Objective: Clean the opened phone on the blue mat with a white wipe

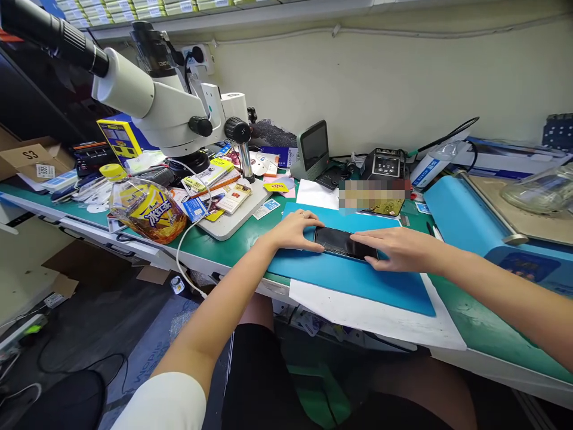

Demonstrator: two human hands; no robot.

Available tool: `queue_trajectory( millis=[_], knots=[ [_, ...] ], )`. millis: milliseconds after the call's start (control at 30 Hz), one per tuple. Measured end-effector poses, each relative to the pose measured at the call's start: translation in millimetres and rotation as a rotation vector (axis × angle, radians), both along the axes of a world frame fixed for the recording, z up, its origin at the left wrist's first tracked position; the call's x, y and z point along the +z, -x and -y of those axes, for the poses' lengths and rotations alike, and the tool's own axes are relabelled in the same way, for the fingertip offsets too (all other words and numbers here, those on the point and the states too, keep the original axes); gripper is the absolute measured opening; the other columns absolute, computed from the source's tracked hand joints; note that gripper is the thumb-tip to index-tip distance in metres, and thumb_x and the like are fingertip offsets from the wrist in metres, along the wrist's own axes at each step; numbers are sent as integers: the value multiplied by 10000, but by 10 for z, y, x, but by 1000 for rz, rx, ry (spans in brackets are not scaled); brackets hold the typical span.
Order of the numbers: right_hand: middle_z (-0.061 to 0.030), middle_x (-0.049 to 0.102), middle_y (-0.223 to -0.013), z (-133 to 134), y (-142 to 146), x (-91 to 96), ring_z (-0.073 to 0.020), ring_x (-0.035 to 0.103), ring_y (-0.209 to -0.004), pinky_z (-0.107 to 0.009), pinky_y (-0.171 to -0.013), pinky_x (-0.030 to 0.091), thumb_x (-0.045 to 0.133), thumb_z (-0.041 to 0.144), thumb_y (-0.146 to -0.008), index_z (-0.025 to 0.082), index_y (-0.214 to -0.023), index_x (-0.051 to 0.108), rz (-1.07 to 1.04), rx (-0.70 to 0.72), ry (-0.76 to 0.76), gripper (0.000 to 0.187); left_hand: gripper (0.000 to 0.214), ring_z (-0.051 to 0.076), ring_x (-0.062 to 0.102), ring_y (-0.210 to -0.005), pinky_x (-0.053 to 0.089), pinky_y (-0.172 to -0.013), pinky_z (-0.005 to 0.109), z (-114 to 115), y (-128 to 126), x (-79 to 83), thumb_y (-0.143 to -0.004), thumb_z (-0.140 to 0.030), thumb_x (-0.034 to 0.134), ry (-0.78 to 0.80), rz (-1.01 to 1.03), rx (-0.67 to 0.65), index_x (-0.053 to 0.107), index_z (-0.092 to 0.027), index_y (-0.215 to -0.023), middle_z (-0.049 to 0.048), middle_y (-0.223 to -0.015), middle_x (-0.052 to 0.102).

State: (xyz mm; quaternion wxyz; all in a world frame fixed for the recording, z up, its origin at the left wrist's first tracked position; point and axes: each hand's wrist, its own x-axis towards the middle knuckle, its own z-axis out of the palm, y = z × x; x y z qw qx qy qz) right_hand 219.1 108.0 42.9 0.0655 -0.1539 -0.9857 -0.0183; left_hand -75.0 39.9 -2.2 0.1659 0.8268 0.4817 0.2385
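A black smartphone (336, 240) lies lengthwise on the blue mat (353, 283), its dark glass face up. My left hand (296, 230) grips its left end, thumb along the near edge and fingers at the far edge. At the other end, my right hand (397, 247) holds the phone with the thumb at the near side and the fingertips resting on the top of the glass. A white paper sheet (380, 322) sticks out from under the mat at the table's front edge.
To the left stand a microscope (179, 119) and a bottle of tea (145, 206), among cards and packets. Behind the mat are a small grey-green display device (313, 146) and a black control box (385, 162). A blue machine (474, 221) sits at right, bearing a glass jar (541, 192).
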Motion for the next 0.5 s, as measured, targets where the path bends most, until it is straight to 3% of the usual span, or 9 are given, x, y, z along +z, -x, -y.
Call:
queue_trajectory(
  millis=[200,500],
  knots=[
    [-72,729,-1244,46,-31,-21,-295,726,-1022,-410,-791,614,564,402,-857,254,-1309,673,23,-46,108,488,586,307,530,-1225,385,-1083,433,5,10,17,-736,-503,813,38,7,4,665,-307,-1268,39,-1303,603],
    [-82,697,-1301,98,-121,-170,-308,690,-1132,-445,-929,600,567,452,-907,236,-1268,706,-57,-74,117,443,587,296,535,-1222,394,-1084,421,5,29,3,-734,-462,828,47,33,-6,664,-296,-1272,46,-1303,603]
  ],
)
